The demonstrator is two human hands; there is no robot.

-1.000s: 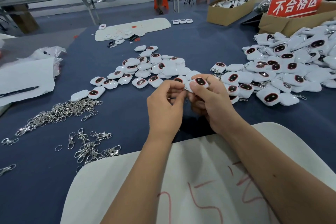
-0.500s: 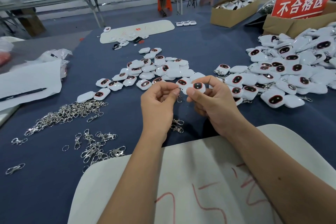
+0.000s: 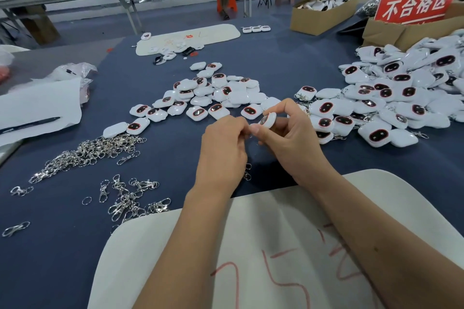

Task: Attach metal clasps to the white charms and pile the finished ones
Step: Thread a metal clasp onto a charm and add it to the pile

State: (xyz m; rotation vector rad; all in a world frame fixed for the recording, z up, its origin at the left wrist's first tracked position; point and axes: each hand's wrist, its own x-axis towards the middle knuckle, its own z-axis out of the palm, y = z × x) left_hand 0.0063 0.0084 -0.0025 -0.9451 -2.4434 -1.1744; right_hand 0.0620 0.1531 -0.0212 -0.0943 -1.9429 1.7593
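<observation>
Since the preceding frames, the small white rounded plastic charm with the dark oval face (image 3: 268,119) has been tilted from face-up to edge-on, which suggests clasp fitting is underway. The right hand (image 3: 291,137) pinches the charm between thumb and fingers, above the blue table. The left hand (image 3: 224,144) pinches at the charm's edge; the silver metal clasp is mostly hidden.
</observation>
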